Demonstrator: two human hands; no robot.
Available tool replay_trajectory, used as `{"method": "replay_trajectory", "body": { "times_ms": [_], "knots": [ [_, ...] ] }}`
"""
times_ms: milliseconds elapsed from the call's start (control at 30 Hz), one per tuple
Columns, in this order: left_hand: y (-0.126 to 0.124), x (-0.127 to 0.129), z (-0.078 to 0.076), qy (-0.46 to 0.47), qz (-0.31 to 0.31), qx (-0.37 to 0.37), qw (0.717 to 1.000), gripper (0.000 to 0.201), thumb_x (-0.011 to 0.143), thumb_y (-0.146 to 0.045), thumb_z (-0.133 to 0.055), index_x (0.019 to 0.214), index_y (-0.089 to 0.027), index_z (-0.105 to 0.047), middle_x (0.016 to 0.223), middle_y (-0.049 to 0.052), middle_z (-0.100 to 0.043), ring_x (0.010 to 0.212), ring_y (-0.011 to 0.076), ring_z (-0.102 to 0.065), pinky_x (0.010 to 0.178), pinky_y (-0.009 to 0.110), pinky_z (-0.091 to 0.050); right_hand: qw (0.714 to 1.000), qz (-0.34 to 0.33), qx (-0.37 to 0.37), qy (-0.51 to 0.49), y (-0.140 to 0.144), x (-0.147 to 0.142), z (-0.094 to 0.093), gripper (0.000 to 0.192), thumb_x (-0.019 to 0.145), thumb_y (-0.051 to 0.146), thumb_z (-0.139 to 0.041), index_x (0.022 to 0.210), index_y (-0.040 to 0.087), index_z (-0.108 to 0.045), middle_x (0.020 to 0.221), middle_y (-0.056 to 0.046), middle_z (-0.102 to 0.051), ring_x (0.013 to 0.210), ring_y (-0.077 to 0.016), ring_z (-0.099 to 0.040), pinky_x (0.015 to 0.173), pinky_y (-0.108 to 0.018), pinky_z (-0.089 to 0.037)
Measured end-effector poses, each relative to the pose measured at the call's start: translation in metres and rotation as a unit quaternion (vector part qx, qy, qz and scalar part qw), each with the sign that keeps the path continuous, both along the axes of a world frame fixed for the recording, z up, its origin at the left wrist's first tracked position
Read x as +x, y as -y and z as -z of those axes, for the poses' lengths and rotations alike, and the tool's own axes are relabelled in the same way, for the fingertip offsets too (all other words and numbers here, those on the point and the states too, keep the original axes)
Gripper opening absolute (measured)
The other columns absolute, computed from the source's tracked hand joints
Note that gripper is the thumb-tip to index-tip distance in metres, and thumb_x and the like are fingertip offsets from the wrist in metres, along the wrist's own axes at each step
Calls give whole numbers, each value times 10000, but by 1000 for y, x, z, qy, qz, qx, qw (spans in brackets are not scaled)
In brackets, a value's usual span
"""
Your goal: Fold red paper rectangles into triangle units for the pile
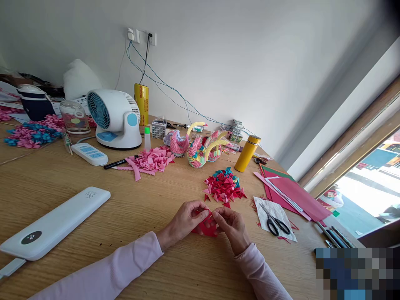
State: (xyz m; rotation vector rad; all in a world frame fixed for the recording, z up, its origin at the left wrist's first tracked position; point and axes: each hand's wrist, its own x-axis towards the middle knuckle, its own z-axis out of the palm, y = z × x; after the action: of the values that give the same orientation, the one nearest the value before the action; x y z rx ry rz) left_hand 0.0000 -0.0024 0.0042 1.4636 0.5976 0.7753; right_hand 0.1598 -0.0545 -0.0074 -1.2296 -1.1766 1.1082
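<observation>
My left hand (184,221) and my right hand (231,227) meet over a small red piece of paper (206,227) on the wooden table (150,200). Both hands pinch the paper between thumb and fingers, and it rests low on the tabletop. Just beyond my hands lies a pile of folded red and teal paper triangles (224,186). Both sleeves are light pink.
Black scissors (275,223) lie on white paper right of my hands, beside red paper sheets (293,193). Behind stand origami swans (200,148), a yellow flask (247,153), pink paper strips (151,160), a white fan (114,118) and a long white device (53,225).
</observation>
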Motion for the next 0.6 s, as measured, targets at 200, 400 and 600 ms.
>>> {"method": "replay_trajectory", "body": {
  "times_ms": [200, 400, 600],
  "knots": [
    [2, -1, -3, -19, -4, 29, 999, 285, 780, -412, -588, 817, -129, -594, 718, 35, -609, 597, 155, -590, 442, 230, -506, 994, 16, 37, 102, 3, -3, 0, 329, 776, 465, -628, 754, 136, -622, 629, -30, -634, 541, -123, -563, 478, -211, -447],
    [2, -2, -5, -28, -10, 35, 999, 256, 776, -379, -595, 831, -130, -612, 775, 41, -610, 679, 163, -578, 496, 221, -492, 981, 31, 72, 175, 5, -6, -3, 231, 819, 371, -593, 760, 148, -604, 656, -41, -639, 531, -115, -537, 448, -195, -398],
    [-1, -1, -3, -69, -34, 137, 988, 228, 812, -326, -554, 760, -124, -645, 729, 39, -640, 688, 151, -575, 644, 222, -437, 976, 38, 76, 199, 5, -6, -1, 187, 815, 320, -586, 738, 151, -600, 629, -30, -615, 500, -104, -499, 425, -189, -371]
  ]
}}
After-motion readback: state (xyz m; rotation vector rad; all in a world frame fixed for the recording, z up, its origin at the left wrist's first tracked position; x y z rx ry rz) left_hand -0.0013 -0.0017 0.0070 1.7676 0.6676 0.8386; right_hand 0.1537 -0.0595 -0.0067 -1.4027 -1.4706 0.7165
